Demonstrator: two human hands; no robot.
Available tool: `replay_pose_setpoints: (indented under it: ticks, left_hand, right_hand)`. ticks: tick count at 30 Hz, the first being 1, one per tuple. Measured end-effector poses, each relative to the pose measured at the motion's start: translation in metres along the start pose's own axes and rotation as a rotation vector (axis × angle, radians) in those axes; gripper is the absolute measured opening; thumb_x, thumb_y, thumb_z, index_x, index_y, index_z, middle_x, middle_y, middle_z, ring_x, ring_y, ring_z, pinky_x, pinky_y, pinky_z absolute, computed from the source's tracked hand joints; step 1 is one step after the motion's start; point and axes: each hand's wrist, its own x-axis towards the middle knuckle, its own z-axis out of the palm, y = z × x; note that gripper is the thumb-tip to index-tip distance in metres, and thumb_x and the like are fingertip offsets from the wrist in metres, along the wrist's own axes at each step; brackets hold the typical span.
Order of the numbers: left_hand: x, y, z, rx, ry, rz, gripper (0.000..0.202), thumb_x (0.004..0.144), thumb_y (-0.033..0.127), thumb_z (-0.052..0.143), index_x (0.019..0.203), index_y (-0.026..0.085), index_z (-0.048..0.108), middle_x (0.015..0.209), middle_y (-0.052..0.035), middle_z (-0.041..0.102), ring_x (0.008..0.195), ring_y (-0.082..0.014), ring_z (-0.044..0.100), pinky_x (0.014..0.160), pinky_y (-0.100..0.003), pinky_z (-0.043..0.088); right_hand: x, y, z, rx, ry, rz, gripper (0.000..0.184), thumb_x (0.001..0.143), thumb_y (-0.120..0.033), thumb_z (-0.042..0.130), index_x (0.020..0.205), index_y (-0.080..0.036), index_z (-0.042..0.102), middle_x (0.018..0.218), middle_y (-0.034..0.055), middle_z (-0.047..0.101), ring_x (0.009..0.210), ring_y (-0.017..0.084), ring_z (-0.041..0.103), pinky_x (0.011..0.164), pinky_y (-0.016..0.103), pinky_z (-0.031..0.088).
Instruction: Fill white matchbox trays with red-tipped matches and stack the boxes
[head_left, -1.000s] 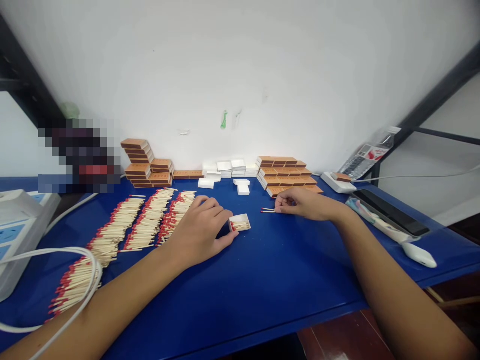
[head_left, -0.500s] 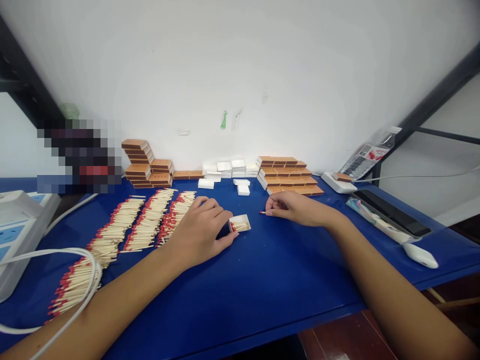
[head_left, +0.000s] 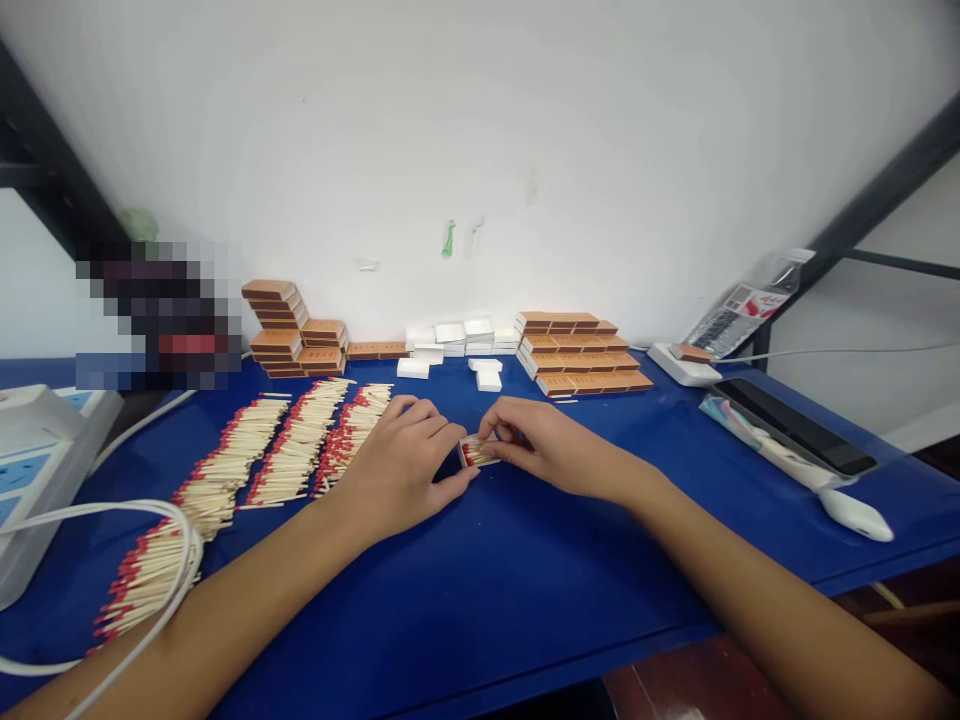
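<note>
A small white matchbox tray [head_left: 463, 456] rests on the blue table, partly filled with red-headed matches [head_left: 475, 455]. My left hand [head_left: 409, 460] lies beside it, thumb and forefinger closed around the tray's left end. My right hand [head_left: 536, 445] is over the tray's right side, its thumb and fingertips pinched at a match among the others; the fingers hide part of the tray. Left of my left hand, loose matches lie in three long rows, the nearest row [head_left: 349, 440] close to my knuckles.
Brown matchboxes are stacked at the back left [head_left: 277, 345] and back right [head_left: 581, 360], with white trays [head_left: 450, 335] between. A white cable [head_left: 187, 560] crosses my left forearm. On the right are a phone [head_left: 795, 425], a packaged toothbrush [head_left: 772, 445] and a plastic bottle [head_left: 750, 305].
My right hand has moved left from the bare table to the tray, bringing a match. My left hand stays at the tray. A match by the right stack now shows.
</note>
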Motion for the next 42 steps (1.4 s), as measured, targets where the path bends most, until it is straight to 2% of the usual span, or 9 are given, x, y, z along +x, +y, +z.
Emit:
replay_pose_setpoints:
  ticks: [3,6,8,11,15,25,31,37,42]
  left_hand:
    - [0.0,0.0,0.0,-0.01,0.013,0.005,0.019,0.097,0.036,0.069,0.1,0.018,0.07,0.086,-0.0042,0.071,0.092,-0.0253,0.062,0.095,-0.043,0.042]
    - [0.0,0.001,-0.001,-0.02,0.02,0.014,0.018,0.097,0.035,0.07,0.102,0.018,0.07,0.086,-0.0032,0.072,0.091,-0.0249,0.063,0.096,-0.043,0.042]
    - [0.001,0.001,-0.001,-0.022,0.019,0.016,0.018,0.097,0.035,0.07,0.102,0.018,0.071,0.085,-0.0031,0.072,0.09,-0.0247,0.062,0.095,-0.043,0.042]
    - [0.001,0.001,-0.001,-0.021,0.025,0.015,0.019,0.098,0.036,0.069,0.101,0.018,0.071,0.085,-0.0037,0.072,0.09,-0.025,0.062,0.093,-0.043,0.043]
    - [0.001,0.001,-0.001,-0.02,0.033,0.016,0.019,0.098,0.036,0.068,0.1,0.017,0.071,0.085,-0.0039,0.072,0.09,-0.025,0.062,0.093,-0.044,0.044]
    - [0.0,0.001,0.0,-0.033,-0.002,-0.021,0.022,0.098,0.039,0.067,0.102,0.018,0.071,0.088,-0.0056,0.071,0.092,-0.0259,0.062,0.092,-0.044,0.044]
    - [0.001,0.001,0.0,-0.042,0.009,-0.002,0.02,0.098,0.037,0.068,0.102,0.018,0.071,0.087,-0.005,0.072,0.091,-0.0252,0.062,0.091,-0.043,0.044]
    - [0.001,0.001,-0.001,-0.04,0.008,-0.007,0.021,0.098,0.038,0.068,0.101,0.018,0.07,0.087,-0.0048,0.072,0.09,-0.025,0.062,0.091,-0.043,0.044]
    - [0.0,0.001,-0.001,-0.041,-0.002,-0.008,0.021,0.099,0.038,0.067,0.102,0.018,0.071,0.087,-0.0049,0.072,0.091,-0.0252,0.062,0.091,-0.044,0.044]
  right_hand:
    - [-0.001,0.01,-0.009,0.009,0.045,0.011,0.021,0.101,-0.042,0.064,0.097,-0.022,0.069,0.08,-0.0005,0.059,0.068,0.014,0.051,0.063,0.028,0.039]
    - [-0.006,0.032,-0.034,-0.056,0.217,0.073,0.028,0.1,-0.047,0.062,0.092,-0.021,0.071,0.076,0.001,0.06,0.068,0.015,0.051,0.064,0.029,0.04]
    - [-0.012,0.052,-0.053,-0.157,0.267,0.148,0.03,0.098,-0.047,0.062,0.09,-0.02,0.072,0.075,0.0027,0.064,0.068,0.017,0.053,0.064,0.03,0.039]
    - [-0.021,0.081,-0.074,-0.256,0.181,0.239,0.03,0.094,-0.047,0.064,0.086,-0.02,0.076,0.077,0.0047,0.069,0.068,0.018,0.056,0.064,0.031,0.038]
    - [-0.026,0.103,-0.081,-0.231,0.065,0.301,0.036,0.087,-0.054,0.068,0.095,-0.021,0.082,0.073,0.0032,0.069,0.062,0.016,0.052,0.059,0.03,0.034]
    - [-0.025,0.104,-0.077,-0.18,0.098,0.275,0.041,0.083,-0.06,0.074,0.101,-0.025,0.086,0.08,0.0057,0.073,0.066,0.018,0.052,0.061,0.031,0.036]
    - [-0.024,0.102,-0.078,-0.228,0.086,0.34,0.041,0.081,-0.061,0.075,0.095,-0.023,0.083,0.074,0.0041,0.067,0.063,0.016,0.05,0.059,0.031,0.032]
    - [-0.022,0.1,-0.075,-0.233,0.027,0.365,0.041,0.087,-0.059,0.067,0.094,-0.02,0.079,0.068,0.0012,0.059,0.062,0.016,0.046,0.059,0.03,0.03]
    - [-0.021,0.099,-0.073,-0.228,0.007,0.389,0.037,0.09,-0.054,0.064,0.087,-0.019,0.074,0.077,0.0045,0.066,0.068,0.017,0.053,0.062,0.03,0.035]
